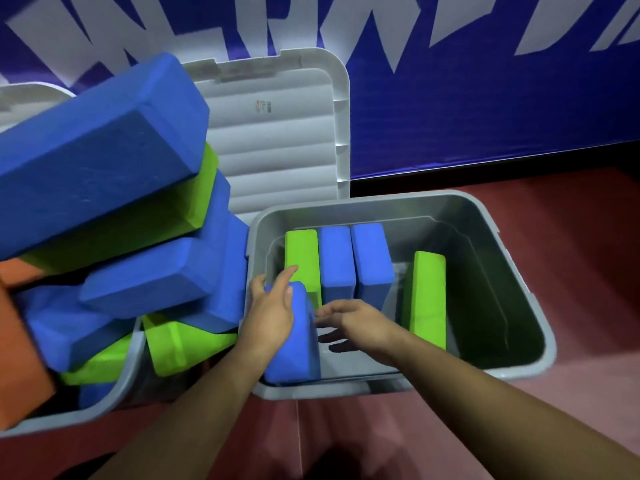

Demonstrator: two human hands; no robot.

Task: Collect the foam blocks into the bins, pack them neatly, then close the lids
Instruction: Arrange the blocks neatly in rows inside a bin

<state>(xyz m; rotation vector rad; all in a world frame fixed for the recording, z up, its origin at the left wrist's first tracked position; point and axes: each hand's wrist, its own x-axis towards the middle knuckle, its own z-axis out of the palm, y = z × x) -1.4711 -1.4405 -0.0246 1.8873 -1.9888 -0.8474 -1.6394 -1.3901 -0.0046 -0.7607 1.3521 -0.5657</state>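
A grey bin (pixel 512 233) sits on the floor with foam blocks standing on edge inside: a green block (pixel 302 252), two blue blocks (pixel 353 261) beside it, and another green block (pixel 428 296) apart to the right. My left hand (pixel 272 311) holds a blue block (pixel 294 344) upright at the bin's near left corner, its fingers round the block's top. My right hand (pixel 353 320) reaches in beside that block with fingers relaxed, holding nothing. A second grey bin (pixel 114 396) on the left is heaped with blue, green and orange blocks (pixel 100 143).
The right bin's white lid (pixel 277 140) stands open against the blue and white wall banner (pixel 485 81). Part of another white lid (pixel 31 95) shows at far left. The floor (pixel 571 427) is reddish mat.
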